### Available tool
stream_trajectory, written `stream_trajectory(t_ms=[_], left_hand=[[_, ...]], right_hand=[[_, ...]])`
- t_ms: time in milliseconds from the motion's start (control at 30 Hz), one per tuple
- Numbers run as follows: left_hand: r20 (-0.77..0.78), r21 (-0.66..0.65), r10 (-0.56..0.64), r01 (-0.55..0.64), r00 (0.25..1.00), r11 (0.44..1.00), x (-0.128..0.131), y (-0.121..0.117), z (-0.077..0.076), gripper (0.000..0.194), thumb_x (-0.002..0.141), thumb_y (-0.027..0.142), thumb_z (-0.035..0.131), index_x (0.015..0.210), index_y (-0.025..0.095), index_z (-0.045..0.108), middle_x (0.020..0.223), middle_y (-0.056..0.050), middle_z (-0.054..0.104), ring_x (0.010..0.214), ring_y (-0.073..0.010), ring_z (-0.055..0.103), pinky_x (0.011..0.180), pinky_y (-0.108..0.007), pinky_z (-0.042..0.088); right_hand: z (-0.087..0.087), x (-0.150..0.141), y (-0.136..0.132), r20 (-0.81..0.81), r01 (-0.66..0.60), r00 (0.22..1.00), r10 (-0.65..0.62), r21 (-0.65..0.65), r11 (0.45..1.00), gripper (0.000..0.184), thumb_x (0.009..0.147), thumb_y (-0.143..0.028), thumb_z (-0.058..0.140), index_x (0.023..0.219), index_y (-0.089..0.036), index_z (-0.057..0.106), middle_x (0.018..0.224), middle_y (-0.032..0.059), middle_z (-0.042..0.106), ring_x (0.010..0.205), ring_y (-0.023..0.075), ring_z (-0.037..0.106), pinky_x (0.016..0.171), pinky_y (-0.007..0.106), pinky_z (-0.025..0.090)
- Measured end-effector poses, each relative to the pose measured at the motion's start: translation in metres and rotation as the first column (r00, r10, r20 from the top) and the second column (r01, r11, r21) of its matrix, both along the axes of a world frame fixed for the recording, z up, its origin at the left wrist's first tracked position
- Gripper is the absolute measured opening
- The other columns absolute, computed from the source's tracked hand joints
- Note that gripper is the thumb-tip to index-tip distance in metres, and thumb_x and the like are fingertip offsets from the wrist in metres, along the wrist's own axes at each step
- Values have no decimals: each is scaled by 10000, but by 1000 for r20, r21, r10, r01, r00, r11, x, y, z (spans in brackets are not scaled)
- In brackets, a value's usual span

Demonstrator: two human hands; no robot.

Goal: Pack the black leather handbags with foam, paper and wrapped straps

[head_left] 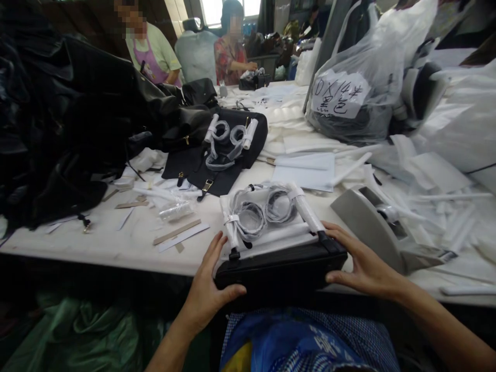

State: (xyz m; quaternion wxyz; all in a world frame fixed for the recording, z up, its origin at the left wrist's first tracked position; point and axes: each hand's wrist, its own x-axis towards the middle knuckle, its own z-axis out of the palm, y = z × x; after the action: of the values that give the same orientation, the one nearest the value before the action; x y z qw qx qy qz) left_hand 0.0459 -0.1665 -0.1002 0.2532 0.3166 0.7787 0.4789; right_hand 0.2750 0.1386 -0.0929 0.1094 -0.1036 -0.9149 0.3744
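Note:
A black handbag (279, 268) lies on the near edge of the white table (127, 243), its handles wrapped in white paper and coiled plastic (267, 212) on top. My left hand (209, 284) grips the bag's left end, thumb underneath and fingers up the side. My right hand (360, 258) presses against the bag's right end with fingers curled round the corner. Both hands hold the same bag.
A second black bag with wrapped handles (228, 139) lies further back. A heap of black bags (58, 113) fills the left. A grey tape dispenser (380, 227) sits right of my hands, a plastic sack (360, 82) behind it. Two people (232, 46) work at the far end.

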Motion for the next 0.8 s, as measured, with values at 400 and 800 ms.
stream_trajectory(t_ms=[400,800], left_hand=[[-358,-220,-207,134,911,966,-13,8,8,970,601,787,710,1340,182,545,1230,-179,651,1129,-355,637,924,-472,568],[-529,-164,-160,84,833,983,-32,30,-5,467,734,622,737,958,220,660,919,-67,745,859,-246,720,781,-329,604]], right_hand=[[46,-46,26,373,-209,896,243,-128,969,952,644,-525,843,1482,-332,433,1471,93,505,1325,381,495,1058,462,482],[26,-32,5,242,-5,970,-2,26,1000,380,703,-392,819,1063,-336,710,998,49,749,964,307,701,932,441,552]])
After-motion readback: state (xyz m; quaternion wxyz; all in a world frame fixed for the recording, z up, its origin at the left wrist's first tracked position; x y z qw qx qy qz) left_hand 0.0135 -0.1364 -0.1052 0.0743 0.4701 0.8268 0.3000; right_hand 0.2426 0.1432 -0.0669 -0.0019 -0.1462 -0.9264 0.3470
